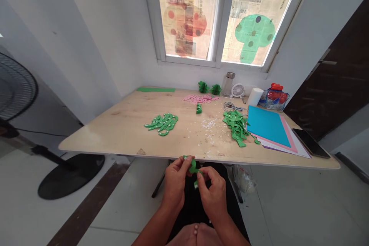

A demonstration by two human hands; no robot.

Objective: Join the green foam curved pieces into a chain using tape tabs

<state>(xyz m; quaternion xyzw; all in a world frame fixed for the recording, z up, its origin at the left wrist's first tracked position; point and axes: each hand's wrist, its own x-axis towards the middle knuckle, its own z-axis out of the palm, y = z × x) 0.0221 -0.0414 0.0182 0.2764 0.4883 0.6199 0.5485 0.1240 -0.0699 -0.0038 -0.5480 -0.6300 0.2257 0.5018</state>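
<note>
Over my lap, just below the table's front edge, my left hand (176, 178) pinches one end of a curled green paper strip (193, 167). My right hand (211, 188) grips the strip's other end, with a whitish patch showing near the lower tip. On the table (115, 138) ahead and to the left lies a pile of green curved pieces with white spots (163, 123). A heap of green paper scraps (236, 125) lies to the right. A small folded green piece (198, 108) stands near the middle.
White paper bits (208, 124) are strewn mid-table. Pink pieces (200, 98), two green paper shapes (203, 87), a bottle (228, 83) and a small fan (238, 90) are at the back. Coloured sheets (268, 125) and a phone (311, 143) lie right. A standing fan (17, 88) is left.
</note>
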